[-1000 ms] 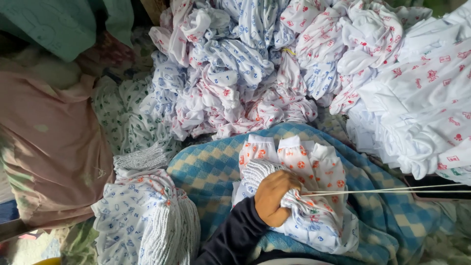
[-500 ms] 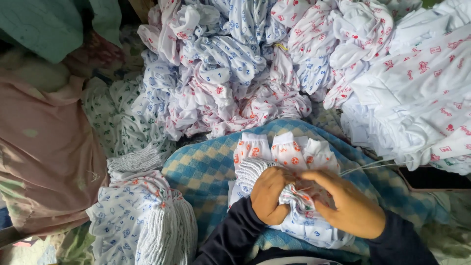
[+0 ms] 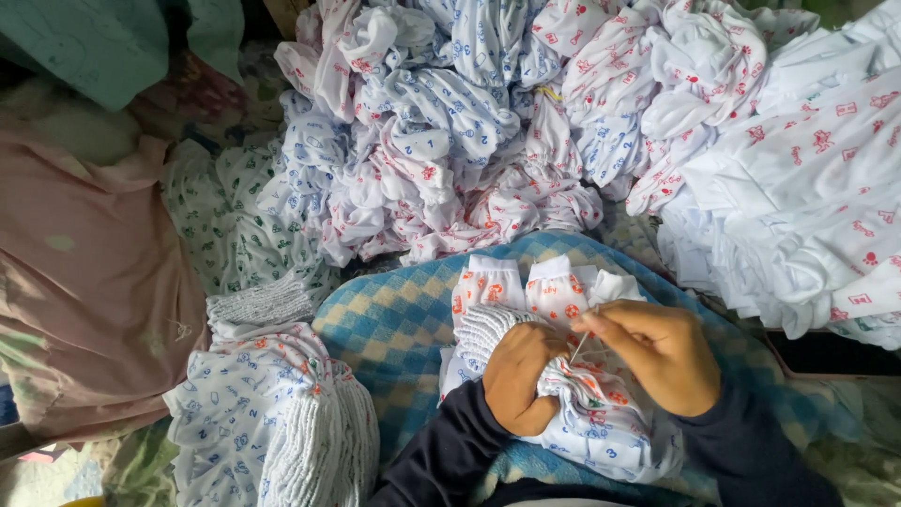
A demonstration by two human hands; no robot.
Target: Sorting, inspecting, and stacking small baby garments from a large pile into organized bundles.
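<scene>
The white printed garment (image 3: 572, 394) is lying lengthwise away from the person, ribbed cuffs farthest; left hand (image 3: 521, 376) is bunching it, right hand (image 3: 657, 352) is pinching a needle (image 3: 579, 347).

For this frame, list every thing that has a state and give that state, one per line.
Left hand: closed, gripping the gathered garment.
Right hand: fingers pinched on a needle.
Needle: held at a slant, tip at the cloth.
Printed garment: bunched and gathered on the checked cushion.
Checked cushion: flat, partly covered.
Finished bundle: folded, lying beside the cushion.
Pile of printed garments: loose and crumpled.
</scene>
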